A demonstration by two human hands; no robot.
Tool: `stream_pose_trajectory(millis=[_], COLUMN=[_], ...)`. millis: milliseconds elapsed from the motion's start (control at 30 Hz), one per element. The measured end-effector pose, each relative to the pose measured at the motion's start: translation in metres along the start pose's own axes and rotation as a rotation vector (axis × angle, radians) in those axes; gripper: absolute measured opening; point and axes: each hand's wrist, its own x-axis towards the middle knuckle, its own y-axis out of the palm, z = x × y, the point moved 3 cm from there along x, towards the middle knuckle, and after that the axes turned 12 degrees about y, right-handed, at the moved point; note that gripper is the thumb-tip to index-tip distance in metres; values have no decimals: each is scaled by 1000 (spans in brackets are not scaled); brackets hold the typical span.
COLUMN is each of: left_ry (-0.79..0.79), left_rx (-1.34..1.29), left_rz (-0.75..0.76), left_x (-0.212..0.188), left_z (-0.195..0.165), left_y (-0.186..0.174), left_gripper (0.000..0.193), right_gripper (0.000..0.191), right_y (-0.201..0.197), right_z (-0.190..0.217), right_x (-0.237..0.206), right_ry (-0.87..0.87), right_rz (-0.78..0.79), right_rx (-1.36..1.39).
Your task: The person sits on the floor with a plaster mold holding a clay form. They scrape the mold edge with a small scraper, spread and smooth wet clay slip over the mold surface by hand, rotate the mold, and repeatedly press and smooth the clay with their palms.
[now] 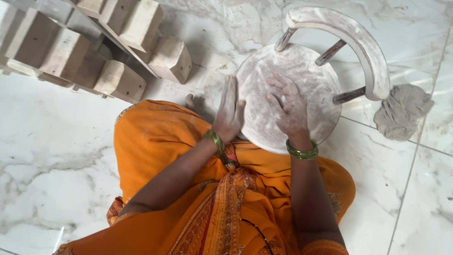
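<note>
A small round wooden stool [309,71], pale with dust, stands on the floor in front of my lap, its curved backrest [358,42] on the far right side. My left hand [230,113] lies along the seat's left rim, fingers straight and together, gripping the edge. My right hand [288,106] rests flat on the seat, fingers spread and dusty. Green bangles sit on both wrists.
White marble floor [56,156] all around. Several wooden blocks on a slatted frame [94,42] lie at the upper left. A crumpled grey cloth [402,111] lies on the floor right of the stool. My orange garment [226,198] fills the lower middle.
</note>
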Motion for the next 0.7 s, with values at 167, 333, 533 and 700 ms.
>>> stream_pose_trajectory(millis=[167, 333, 533, 700], left_ry=[-613, -289, -39, 12], left_rx=[-165, -192, 55, 90], left_rz=[383, 148, -63, 1], left_x=[73, 94, -4, 24], left_z=[50, 53, -10, 5], left_y=[16, 11, 9, 12], left_gripper=[68, 67, 67, 66], right_gripper=[53, 50, 48, 46], right_y=[-1, -3, -2, -1], right_z=[-4, -4, 0, 2], right_x=[2, 5, -1, -6], right_ry=[15, 27, -10, 28], right_rz=[4, -16, 17, 15], right_rx=[50, 35, 50, 21])
